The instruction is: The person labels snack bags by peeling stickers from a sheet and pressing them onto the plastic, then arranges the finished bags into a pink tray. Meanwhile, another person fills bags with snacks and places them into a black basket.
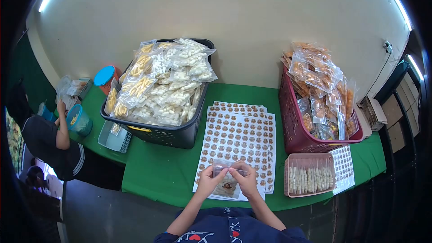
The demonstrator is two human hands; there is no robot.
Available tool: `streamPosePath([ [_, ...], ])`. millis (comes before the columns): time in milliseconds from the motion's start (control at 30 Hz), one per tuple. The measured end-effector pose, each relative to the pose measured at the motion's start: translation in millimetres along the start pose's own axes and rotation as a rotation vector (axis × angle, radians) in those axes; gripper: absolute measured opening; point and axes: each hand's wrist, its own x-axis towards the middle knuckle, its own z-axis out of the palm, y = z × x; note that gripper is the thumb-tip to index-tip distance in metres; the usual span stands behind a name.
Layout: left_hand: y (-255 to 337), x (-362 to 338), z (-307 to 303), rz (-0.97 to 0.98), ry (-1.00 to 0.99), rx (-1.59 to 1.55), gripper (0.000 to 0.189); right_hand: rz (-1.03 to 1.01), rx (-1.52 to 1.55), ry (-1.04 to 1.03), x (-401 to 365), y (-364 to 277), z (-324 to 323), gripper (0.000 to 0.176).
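Observation:
A clear plastic bag [226, 188] with pale pieces inside and a round brown label on its front is held upright near the table's front edge. My left hand [209, 181] pinches its top edge from the left. From the right, my right hand [245, 181] grips the same edge, the two thumbs almost touching. Beneath and behind the bag lie overlapping sheets of round brown stickers [238, 135].
A black basket [180, 137] heaped with bagged pieces stands left, a maroon basket [292, 139] of orange bags right. In front of the latter is a pink tray [310, 193] of filled bags. At far left a person [49, 144] works beside a blue bucket [84, 127].

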Motion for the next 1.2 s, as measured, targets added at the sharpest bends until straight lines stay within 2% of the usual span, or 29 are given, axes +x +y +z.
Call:
streamPosePath([
  [200,4,1,2,0.062,0.055,0.065,0.010,-0.039,-0.120,0.053,2,-1,0,0.006],
  [433,0,12,-12,0.225,0.144,0.108,0.012,-0.089,-0.027,0.106,15,0,-8,0.004],
  [600,16,7,-10,0.125,0.194,0.090,0.016,-0.102,-0.006,0.048,14,-9,-5,0.008],
  [733,19,7,-11,0.080,0.202,0.085,0.020,-0.112,-0.108,-0.025,13,-4,-14,0.013],
  [833,9,8,-22,-0.037,0.070,0.178,0.021,-0.097,-0.079,0.067,13,-2,-13,0.014],
  [933,-11,11,-16,0.269,0.210,0.238,0.040,-0.081,-0.062,0.184,13,10,-17,0.014],
  [1033,-18,-4,-7,0.290,0.050,0.418,0.058,-0.179,-0.170,0.146,7,11,-12,0.015],
  [1067,-9,-7,2,0.388,0.046,0.518,0.061,-0.089,-0.120,0.075,4,13,-7,0.017],
  [1167,-27,-3,0,0.288,0.105,0.273,0.054,-0.342,-0.512,-0.082,-3,8,14,0.025],
  [1200,-21,0,2,0.299,0.142,0.237,0.039,-0.302,-0.489,-0.116,-2,15,16,0.037],
])
